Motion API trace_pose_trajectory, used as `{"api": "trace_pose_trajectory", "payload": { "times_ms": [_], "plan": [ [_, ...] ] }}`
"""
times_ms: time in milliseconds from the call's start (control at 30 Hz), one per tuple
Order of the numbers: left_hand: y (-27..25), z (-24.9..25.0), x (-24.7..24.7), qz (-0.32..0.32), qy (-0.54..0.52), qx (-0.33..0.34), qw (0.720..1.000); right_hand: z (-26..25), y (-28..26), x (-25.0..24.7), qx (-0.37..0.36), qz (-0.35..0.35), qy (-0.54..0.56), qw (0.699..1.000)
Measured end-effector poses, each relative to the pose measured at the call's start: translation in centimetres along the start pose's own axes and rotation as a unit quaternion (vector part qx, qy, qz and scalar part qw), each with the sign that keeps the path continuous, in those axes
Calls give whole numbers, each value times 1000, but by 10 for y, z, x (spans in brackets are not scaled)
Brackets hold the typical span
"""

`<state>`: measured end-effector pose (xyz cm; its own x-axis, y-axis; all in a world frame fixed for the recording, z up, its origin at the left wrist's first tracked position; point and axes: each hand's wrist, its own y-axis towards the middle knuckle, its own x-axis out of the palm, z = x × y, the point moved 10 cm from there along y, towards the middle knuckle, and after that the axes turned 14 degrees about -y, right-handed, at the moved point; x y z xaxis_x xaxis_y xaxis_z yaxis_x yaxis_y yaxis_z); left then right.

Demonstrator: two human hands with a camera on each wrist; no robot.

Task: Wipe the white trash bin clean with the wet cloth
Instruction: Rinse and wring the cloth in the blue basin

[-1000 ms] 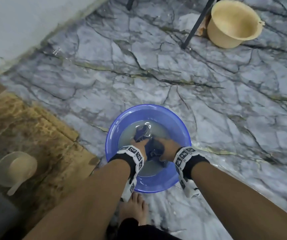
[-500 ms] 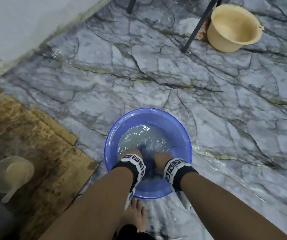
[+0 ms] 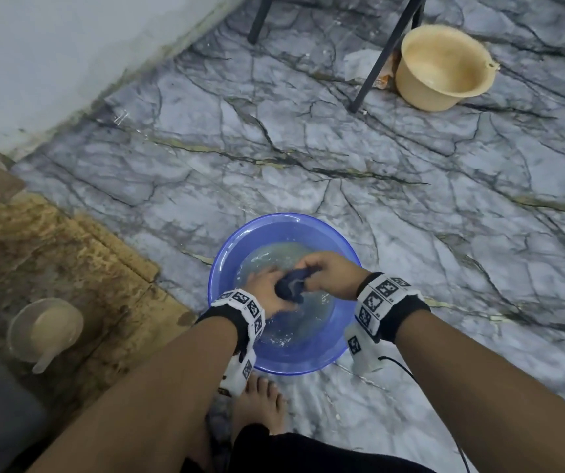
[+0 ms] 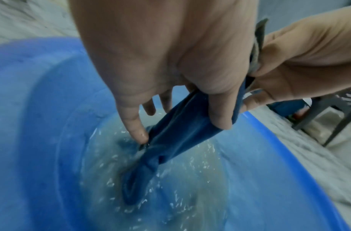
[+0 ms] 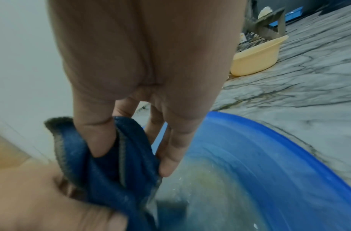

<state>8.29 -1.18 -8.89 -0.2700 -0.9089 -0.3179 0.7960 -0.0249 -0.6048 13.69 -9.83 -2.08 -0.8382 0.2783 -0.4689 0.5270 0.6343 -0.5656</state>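
Marble floor (image 3: pixel 308 158): near, left hand (image 3: pixel 267 288) and right hand (image 3: pixel 332 274) pinch a dripping cloth (image 3: pixel 293 285) over a blue basin (image 3: pixel 226 254); unwrung, it may wet the floor.

No readable text; only coded square markers on both wristbands (image 3: pixel 386 299).

Blue basin (image 3: pixel 226 254) — glossy, translucent plastic; the cloth (image 4: pixel 182 125) inside it is wet, napped fabric, perhaps microfibre; floor (image 3: pixel 308 148) around the basin — veined, polished marble-look tile.

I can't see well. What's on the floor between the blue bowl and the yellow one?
Bare marble floor, then one black leg; head view.
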Motion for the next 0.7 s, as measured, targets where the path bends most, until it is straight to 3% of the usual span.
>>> {"api": "trace_pose_trajectory", "payload": {
  "times_ms": [67,167,400,533,700],
  "plan": [
    [5,-6,0,20,-76,4,997,-8,-3,-8,-17,5,32,999],
    [-3,-12,4,-9,-192,-21,981,-12,-9,-22,-32,24,94,995],
    [-8,-9,-6,18,-237,-17,971,14,-16,-54,17,136,227,964],
    [-8,-7,-6,10,-266,-5,964,31,-21,-67,60,217,300,927],
    [-14,-1,-17,61,-307,-17,950,49,-30,-63,100,292,352,884]
  ]
}}
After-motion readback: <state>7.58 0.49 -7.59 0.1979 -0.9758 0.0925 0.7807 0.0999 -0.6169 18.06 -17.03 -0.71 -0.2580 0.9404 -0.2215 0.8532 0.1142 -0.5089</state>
